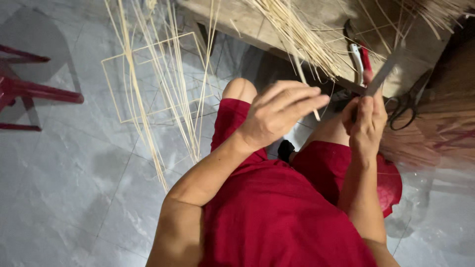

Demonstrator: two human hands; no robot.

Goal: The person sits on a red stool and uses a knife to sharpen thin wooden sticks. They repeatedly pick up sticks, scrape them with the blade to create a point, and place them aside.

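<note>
The person's left hand [277, 113] pinches a thin pale bamboo stick [303, 79] over the knees, while the right hand [367, 123] grips a flat grey metal blade [383, 74] just beside it. Black-handled scissors [406, 101] (and a red-handled cutter [363, 59]) lie on the worn wooden bench [257, 24], near a pale square stick frame [148, 79].

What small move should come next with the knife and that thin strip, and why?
Probably draw the knife blade along the thin bamboo strip, away from the body. The left hand pinches the strip and the right hand grips the knife, blade angled up beside it; whether they touch, I cannot tell.
</note>
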